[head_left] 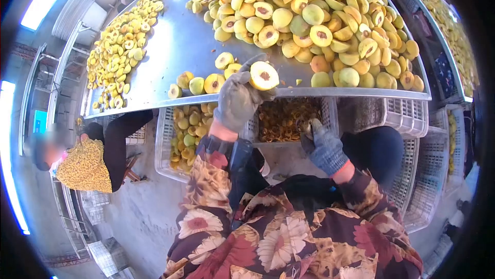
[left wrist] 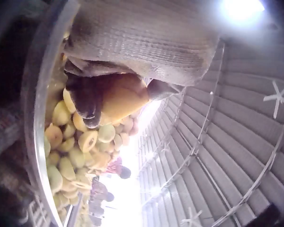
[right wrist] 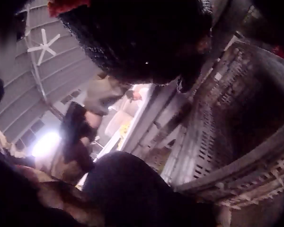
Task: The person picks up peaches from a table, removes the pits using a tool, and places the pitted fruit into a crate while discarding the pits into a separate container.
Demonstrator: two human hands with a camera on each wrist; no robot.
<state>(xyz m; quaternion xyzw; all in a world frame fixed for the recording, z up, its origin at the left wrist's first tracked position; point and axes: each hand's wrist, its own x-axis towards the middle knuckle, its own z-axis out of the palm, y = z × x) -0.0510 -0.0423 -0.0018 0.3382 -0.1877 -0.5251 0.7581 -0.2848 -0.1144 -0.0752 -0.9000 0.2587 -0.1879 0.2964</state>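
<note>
In a grey glove, my left hand point(head_left: 238, 101) holds a yellow peach half point(head_left: 264, 76), its cut face and brown centre turned up, just above the table's front edge. The left wrist view shows the gloved fingers point(left wrist: 92, 97) curled round the fruit point(left wrist: 123, 97). Lower and to the right, my gloved right hand point(head_left: 326, 148) is over the near side of a crate of brown scraps point(head_left: 289, 119). Its fingers are bent, and whether they hold anything cannot be made out. The right wrist view shows that hand point(right wrist: 137, 42) very dark, its fingertips hidden.
Peach halves point(head_left: 312, 14) lie heaped on the metal table point(head_left: 178, 31), with several near its front edge and another pile at left. A crate of fruit point(head_left: 188, 134) stands below the table; white crates point(head_left: 405, 116) stand at right. A seated person point(head_left: 85, 163) is at left.
</note>
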